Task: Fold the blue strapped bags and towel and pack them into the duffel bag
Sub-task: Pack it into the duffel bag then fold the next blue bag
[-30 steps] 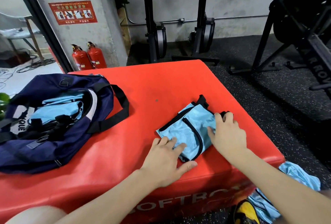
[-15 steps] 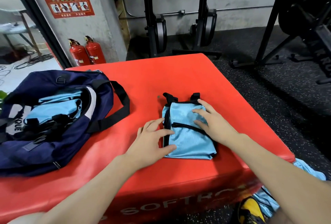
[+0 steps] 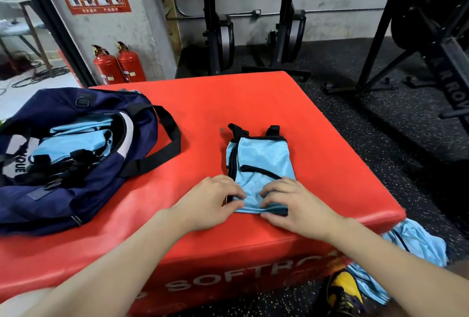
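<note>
Your shoe (image 3: 346,288): a yellow and dark shoe is showing on the speckled floor, just beside the box's near face.
Loose blue fabric (image 3: 418,240): more light blue cloth is lying on the floor at the box's near right corner, partly behind your right forearm.
Your left hand (image 3: 210,200): you are pinching the near left corner of the folded blue bag, fingers curled over its edge.
Your right hand (image 3: 291,202): you are gripping the near right edge of the same bag, fingers curled on top and thumb along the near edge.
Folded blue bag (image 3: 261,162): it is lying flat on the red foam box (image 3: 253,103), near the front edge, black strap ends pointing away from you.
Duffel bag (image 3: 71,154): the navy duffel is sitting open at the box's left, well apart from the folded bag, with blue strapped bags already lying inside.
Fire extinguishers (image 3: 119,64): two red ones are standing against the wall beyond the box.
</note>
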### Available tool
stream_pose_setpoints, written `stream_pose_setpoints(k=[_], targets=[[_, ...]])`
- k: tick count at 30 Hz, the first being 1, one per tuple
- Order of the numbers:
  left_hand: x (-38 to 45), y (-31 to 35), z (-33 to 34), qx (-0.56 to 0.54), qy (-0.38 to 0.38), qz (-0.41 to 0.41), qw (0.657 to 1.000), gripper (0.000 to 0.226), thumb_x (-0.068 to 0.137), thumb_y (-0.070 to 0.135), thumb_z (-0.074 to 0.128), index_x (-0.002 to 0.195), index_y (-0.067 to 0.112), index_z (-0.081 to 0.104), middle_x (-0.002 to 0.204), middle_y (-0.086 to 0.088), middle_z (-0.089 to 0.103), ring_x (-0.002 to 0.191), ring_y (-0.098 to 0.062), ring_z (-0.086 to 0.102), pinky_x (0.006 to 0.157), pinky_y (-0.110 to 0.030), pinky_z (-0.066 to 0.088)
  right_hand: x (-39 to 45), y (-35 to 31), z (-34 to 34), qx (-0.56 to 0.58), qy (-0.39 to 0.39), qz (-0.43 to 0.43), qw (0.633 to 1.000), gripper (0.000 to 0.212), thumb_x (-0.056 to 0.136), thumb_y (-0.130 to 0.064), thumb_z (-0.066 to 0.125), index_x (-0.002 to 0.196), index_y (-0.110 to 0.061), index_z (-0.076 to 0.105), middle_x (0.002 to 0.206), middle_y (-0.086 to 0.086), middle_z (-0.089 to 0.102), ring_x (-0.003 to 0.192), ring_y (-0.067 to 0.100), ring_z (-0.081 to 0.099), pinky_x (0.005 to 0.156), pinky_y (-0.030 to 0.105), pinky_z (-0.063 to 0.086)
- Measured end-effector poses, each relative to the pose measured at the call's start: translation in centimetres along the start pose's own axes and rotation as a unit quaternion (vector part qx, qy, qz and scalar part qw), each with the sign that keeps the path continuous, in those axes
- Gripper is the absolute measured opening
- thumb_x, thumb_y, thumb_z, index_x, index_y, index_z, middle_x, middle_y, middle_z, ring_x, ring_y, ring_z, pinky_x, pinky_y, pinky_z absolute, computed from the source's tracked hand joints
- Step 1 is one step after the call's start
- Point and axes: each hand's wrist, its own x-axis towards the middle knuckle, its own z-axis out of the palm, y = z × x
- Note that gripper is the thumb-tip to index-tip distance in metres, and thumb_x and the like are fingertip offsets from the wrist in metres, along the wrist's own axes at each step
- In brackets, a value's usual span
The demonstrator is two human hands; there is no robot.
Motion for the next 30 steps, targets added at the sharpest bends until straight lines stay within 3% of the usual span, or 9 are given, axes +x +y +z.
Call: stream_pose_setpoints(k=[3,5,11,15,20,22,25,28,30], targets=[[-0.3,0.5,-0.1,0.024,-0.024,-0.007,0.999,0.060,0.082,0.075,0.056,0.119,0.030,0.070,0.115,0.017,0.066,0.117,-0.001,0.053,0.101,-0.031,0.045,0.2,-0.3,0.3,0.012,0.027,0.011,0.999,0.019,0.089,-0.044,0.064,0.092,-0.028,0.074,0.107,-0.014,0.068,0.103,0.008,0.062,0.097,0.041,0.047],[-0.5,0.8,0.0,0.070,-0.039,-0.005,0.997,0.069,0.078,0.080,0.053,0.126,0.033,0.065,0.123,0.020,0.061,0.122,0.000,0.047,0.101,-0.026,0.037,0.6,-0.5,0.4,0.058,0.022,0.052,0.997,0.018,0.088,-0.044,0.063,0.090,-0.029,0.073,0.104,-0.020,0.068,0.103,0.002,0.059,0.100,0.041,0.044],[0.3,0.9,0.6,0.100,0.057,-0.007,0.993,0.037,0.088,0.045,0.045,0.111,0.028,0.068,0.109,0.015,0.067,0.109,-0.009,0.058,0.086,-0.020,0.029,1.2,-1.6,-1.7,0.137,0.037,0.104,0.984,0.005,0.091,-0.026,0.072,0.090,-0.023,0.068,0.108,-0.015,0.065,0.108,0.000,0.058,0.100,0.030,0.044],[1.0,0.6,0.7,0.038,0.102,-0.039,0.993,0.028,0.090,0.038,0.052,0.107,0.021,0.066,0.110,0.009,0.068,0.111,-0.013,0.060,0.097,-0.024,0.034,0.1,-1.7,-2.2,-0.012,-0.039,0.150,0.988,0.049,0.084,-0.059,0.064,0.123,-0.031,0.052,0.135,-0.017,0.047,0.127,0.003,0.042,0.107,0.027,0.037],[1.4,1.1,0.5,-0.017,0.137,-0.038,0.990,0.017,0.089,0.032,0.073,0.094,0.028,0.057,0.120,0.014,0.066,0.132,-0.002,0.045,0.107,-0.025,0.031,0.0,-0.7,-3.0,-0.040,-0.016,0.214,0.976,0.033,0.077,-0.041,0.057,0.107,-0.027,0.055,0.111,-0.012,0.058,0.100,0.015,0.059,0.085,0.034,0.049],[1.5,1.7,0.3,-0.033,0.162,-0.035,0.986,0.018,0.090,0.042,0.067,0.092,0.031,0.053,0.113,0.014,0.068,0.124,-0.005,0.051,0.103,-0.020,0.034,0.1,-0.3,-4.0,0.025,0.003,0.220,0.975,0.029,0.072,-0.041,0.054,0.097,-0.026,0.059,0.089,-0.011,0.064,0.080,0.014,0.060,0.075,0.033,0.049],[1.2,2.5,0.0,-0.056,0.167,-0.066,0.982,0.030,0.093,0.056,0.052,0.093,0.026,0.051,0.081,0.007,0.061,0.086,-0.009,0.051,0.075,-0.016,0.037,0.6,-0.2,-5.8,0.104,0.005,0.214,0.971,0.017,0.070,-0.034,0.056,0.083,-0.023,0.059,0.068,-0.009,0.060,0.062,0.007,0.051,0.062,0.025,0.041],[1.3,2.9,-0.2,-0.059,0.183,-0.096,0.977,0.035,0.096,0.059,0.048,0.096,0.024,0.049,0.054,0.005,0.044,0.053,-0.014,0.042,0.055,-0.032,0.037,1.1,0.5,-6.5,0.162,0.018,0.216,0.963,0.019,0.064,-0.039,0.053,0.074,-0.023,0.057,0.060,-0.013,0.045,0.058,0.002,0.039,0.057,0.026,0.033],[1.8,2.8,-0.2,-0.062,0.191,-0.127,0.971,0.029,0.096,0.056,0.051,0.097,0.027,0.052,0.051,0.005,0.043,0.049,-0.017,0.043,0.055,-0.038,0.041,1.6,1.3,-6.1,0.195,0.042,0.236,0.951,0.018,0.067,-0.037,0.056,0.074,-0.021,0.059,0.061,-0.013,0.047,0.059,0.003,0.041,0.058,0.030,0.033]])
